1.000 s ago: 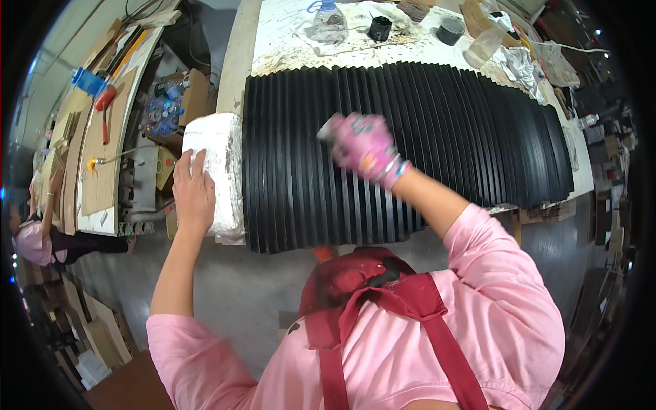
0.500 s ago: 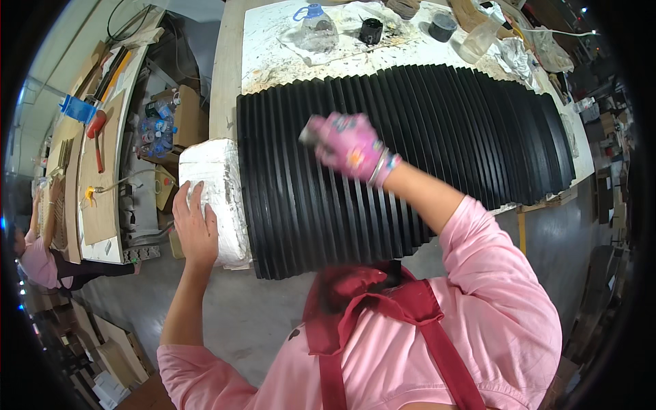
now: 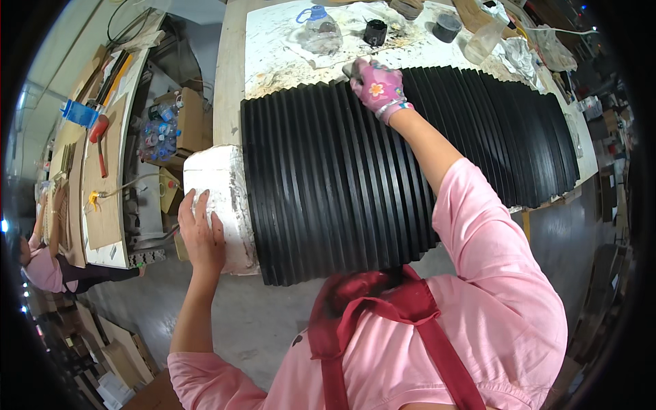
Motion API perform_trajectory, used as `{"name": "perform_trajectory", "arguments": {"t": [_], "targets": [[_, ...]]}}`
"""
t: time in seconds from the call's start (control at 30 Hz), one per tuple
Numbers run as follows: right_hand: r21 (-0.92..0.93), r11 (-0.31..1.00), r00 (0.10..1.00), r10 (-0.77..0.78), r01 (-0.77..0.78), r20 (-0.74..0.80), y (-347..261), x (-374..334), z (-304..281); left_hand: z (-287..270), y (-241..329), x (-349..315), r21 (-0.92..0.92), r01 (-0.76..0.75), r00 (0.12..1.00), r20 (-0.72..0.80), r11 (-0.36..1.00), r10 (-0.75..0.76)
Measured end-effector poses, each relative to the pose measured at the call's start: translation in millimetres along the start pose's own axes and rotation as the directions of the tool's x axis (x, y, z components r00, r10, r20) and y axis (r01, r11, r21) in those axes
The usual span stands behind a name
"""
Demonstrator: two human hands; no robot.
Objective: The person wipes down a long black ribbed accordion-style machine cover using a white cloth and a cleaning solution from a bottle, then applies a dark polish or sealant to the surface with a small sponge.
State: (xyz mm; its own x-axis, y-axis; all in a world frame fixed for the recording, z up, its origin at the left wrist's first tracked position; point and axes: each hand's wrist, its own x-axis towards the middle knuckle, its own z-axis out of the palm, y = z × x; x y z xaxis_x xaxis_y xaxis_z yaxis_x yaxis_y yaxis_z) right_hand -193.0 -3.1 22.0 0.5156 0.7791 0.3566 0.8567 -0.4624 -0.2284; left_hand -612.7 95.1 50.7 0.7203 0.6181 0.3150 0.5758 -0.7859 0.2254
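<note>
A big black ribbed, pleated sheet [image 3: 328,178] lies across a worktable, draped over a white block [image 3: 215,198] at its left end. My left hand [image 3: 200,236], bare, rests flat with spread fingers on that white block. My right hand [image 3: 377,86] wears a pink flowered glove and reaches to the far edge of the black sheet. It is closed around a small grey object; what the object is cannot be made out.
Beyond the sheet the stained white tabletop [image 3: 273,48] carries a clear plastic bottle with a blue cap [image 3: 318,31], two dark cups [image 3: 374,31], and crumpled plastic [image 3: 519,55]. A cluttered bench with tools [image 3: 96,157] stands at left, where another person in pink [image 3: 41,266] works.
My right hand has slid away from me along the ribs, from mid-sheet to its far edge. My left hand stays on the white block.
</note>
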Motion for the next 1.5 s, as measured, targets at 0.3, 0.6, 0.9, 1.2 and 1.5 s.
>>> {"name": "perform_trajectory", "arguments": {"t": [0.3, 0.6, 0.9, 1.2, 1.5], "targets": [[0.011, 1.0, 0.965, 0.022, -0.025, 0.26, -16.4, -16.9, -32.6, 2.3, -10.3, -12.9, 0.031, 0.068, 0.998, 0.014, 0.997, -0.069], [-0.069, 0.977, 0.979, -0.197, 0.2, 0.051, 10.8, -78.6, -18.0, 1.4, -7.9, -11.1, 0.024, 0.066, 0.996, 0.051, 0.998, -0.067], [-0.172, 0.955, 0.97, 0.242, -0.243, -0.028, 116.9, -28.6, -49.8, 0.3, -4.2, -5.1, 0.027, -0.006, 1.0, 0.03, 1.0, 0.006], [0.241, 0.916, 0.947, -0.317, 0.322, -0.06, -7.2, -107.7, -44.4, -1.0, -9.4, -10.6, 0.033, 0.001, 0.999, 0.033, 0.999, -0.002], [0.336, 0.735, 0.781, -0.624, 0.588, -0.001, -57.2, -164.0, -78.1, -0.9, -13.3, -14.5, 0.016, 0.025, 0.998, 0.051, 1.0, -0.026]]}}
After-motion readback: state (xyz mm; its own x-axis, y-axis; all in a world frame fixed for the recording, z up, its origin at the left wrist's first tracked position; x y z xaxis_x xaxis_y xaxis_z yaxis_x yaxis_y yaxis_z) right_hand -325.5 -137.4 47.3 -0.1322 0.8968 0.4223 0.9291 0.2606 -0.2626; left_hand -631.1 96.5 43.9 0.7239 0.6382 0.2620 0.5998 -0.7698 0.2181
